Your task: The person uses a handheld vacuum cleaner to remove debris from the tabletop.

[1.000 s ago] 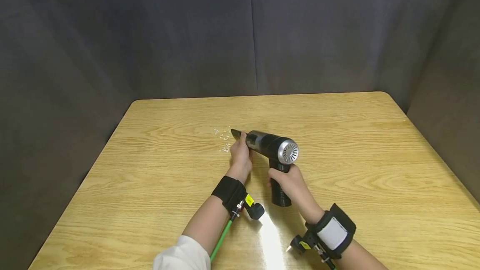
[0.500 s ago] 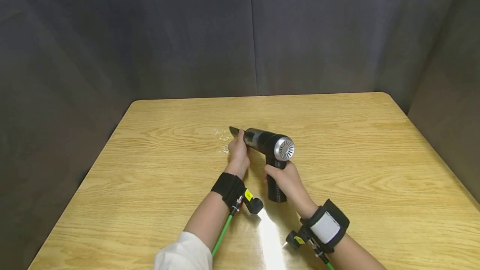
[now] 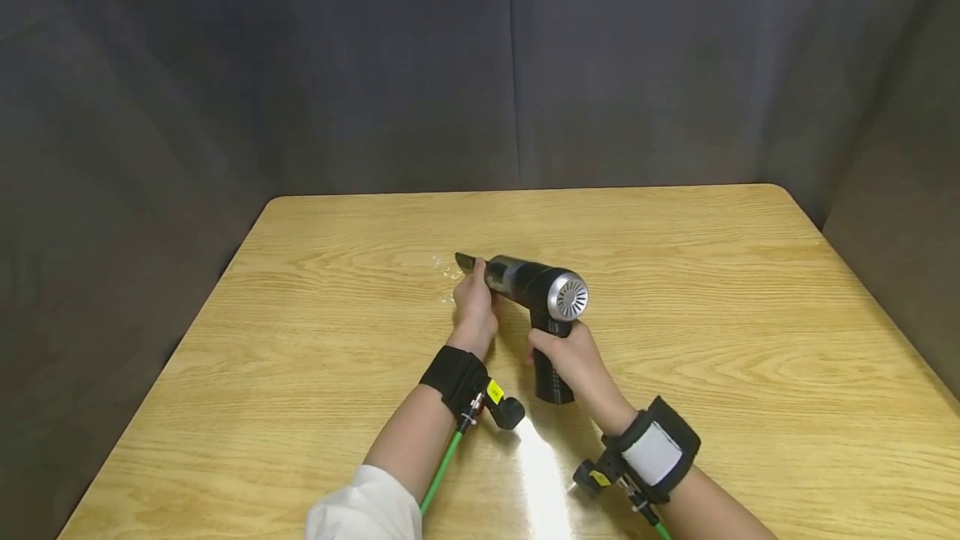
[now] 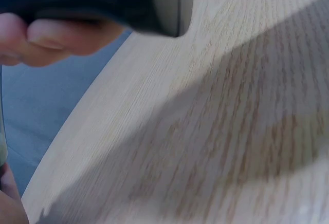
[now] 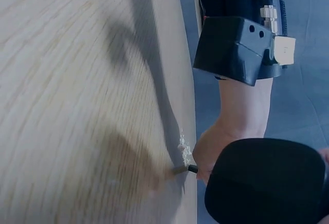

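A black handheld vacuum cleaner [image 3: 528,283] with a silver vented end slants across the middle of the table in the head view. My left hand [image 3: 474,307] holds its front near the narrow black nozzle [image 3: 465,262], thumb on top. Its handle [image 3: 553,377] is gripped by my right hand [image 3: 573,357]. Small white bits [image 3: 452,271] lie scattered beside the nozzle tip, partly hidden by the left hand. In the right wrist view, the bits [image 5: 184,149] show close to the nozzle tip [image 5: 192,168], and the vacuum's dark handle end [image 5: 267,180] fills the lower right.
The wooden table [image 3: 300,357] spreads around both hands, with dark curtains [image 3: 375,65] behind it and at the sides. Each wrist bears a strapped camera, and a green cable [image 3: 442,473] runs along the left forearm.
Both hands and the vacuum cleaner have shifted slightly left and away from me. The nozzle tip now covers more of the white bits' area, and fewer bits show.
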Available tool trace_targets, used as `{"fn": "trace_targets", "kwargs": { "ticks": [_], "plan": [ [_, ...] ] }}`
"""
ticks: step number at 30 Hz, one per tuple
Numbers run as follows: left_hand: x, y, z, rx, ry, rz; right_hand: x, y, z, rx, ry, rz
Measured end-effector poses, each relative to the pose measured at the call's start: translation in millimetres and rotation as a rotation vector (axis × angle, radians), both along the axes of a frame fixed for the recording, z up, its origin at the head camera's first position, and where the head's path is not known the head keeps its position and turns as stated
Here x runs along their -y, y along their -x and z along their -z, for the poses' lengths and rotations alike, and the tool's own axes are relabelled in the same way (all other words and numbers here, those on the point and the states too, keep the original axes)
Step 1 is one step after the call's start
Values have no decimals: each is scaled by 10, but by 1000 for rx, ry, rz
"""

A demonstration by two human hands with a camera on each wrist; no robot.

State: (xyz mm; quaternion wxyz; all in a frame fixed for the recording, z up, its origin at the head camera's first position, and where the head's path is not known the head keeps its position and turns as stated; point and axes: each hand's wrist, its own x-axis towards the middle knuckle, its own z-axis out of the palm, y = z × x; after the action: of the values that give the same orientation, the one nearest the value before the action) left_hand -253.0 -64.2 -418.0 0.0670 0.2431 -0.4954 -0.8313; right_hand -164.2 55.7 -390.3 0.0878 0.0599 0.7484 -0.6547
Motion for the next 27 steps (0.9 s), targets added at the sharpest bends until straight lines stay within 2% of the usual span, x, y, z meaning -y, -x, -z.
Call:
{"fn": "trace_targets", "kwargs": {
  "ticks": [4,5,16,21,27],
  "plan": [
    [-8,-10,-6,-1,-1,-2,-12,8,14,-2,-4,-9],
    [-11,10,26,-1,1,-11,-12,11,16,-4,-3,-10],
    [35,66,46,20,1,-10,0,77,49,-7,-12,-28],
    [-23,41,56,11,-13,3,-82,58,30,-19,-48,-40],
    [-88,-38,55,-15,-26,3,-181,-13,-16,-10,-21,-57]
  ]
}}
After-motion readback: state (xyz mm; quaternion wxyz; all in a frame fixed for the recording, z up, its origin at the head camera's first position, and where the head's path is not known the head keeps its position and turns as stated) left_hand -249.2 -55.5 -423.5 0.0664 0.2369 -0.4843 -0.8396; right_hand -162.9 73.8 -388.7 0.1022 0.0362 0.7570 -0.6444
